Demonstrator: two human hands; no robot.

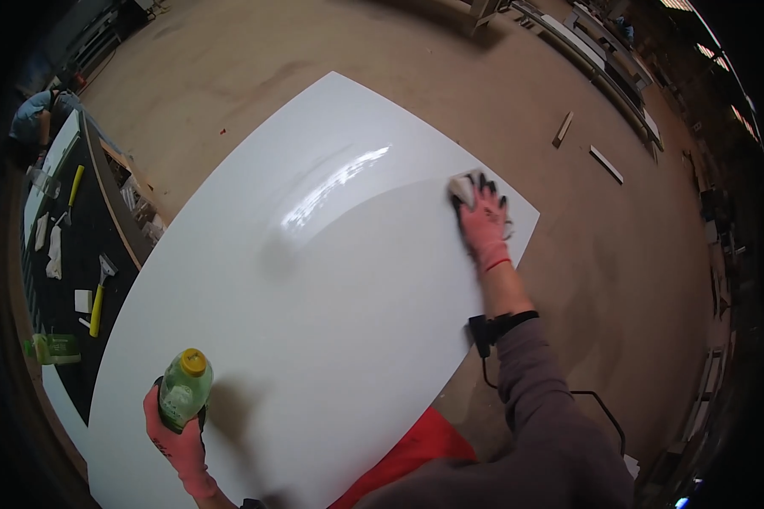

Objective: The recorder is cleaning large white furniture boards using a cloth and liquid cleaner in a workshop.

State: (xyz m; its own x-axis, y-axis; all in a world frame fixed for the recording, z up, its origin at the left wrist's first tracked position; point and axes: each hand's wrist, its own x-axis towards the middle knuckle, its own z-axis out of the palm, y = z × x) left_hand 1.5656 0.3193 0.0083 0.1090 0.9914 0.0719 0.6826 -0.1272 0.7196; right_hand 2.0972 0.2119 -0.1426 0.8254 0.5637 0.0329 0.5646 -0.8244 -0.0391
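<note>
A large glossy white panel (356, 288) spreads out in front of me. My left hand (178, 454), in a pink glove, is wrapped round a green see-through bottle (183, 392) with a yellow cap, held upright by the panel's near left part. Over at the far right corner, my right hand (485, 222), also gloved in pink with dark fingertips, presses a pale wadded cloth (461, 188) against the surface. The fingers partly cover the cloth, so its full shape is hidden. A bright light reflection lies on the panel, left of the right hand.
At left, a dark bench (76, 229) carries a yellow-handled scraper (99, 297), a white block (83, 301), whitish rags (55, 252) and another green bottle (55, 349). A person (32, 119) bends beyond it. Two strips (605, 165) lie on the floor; a long rack (569, 42) stands behind.
</note>
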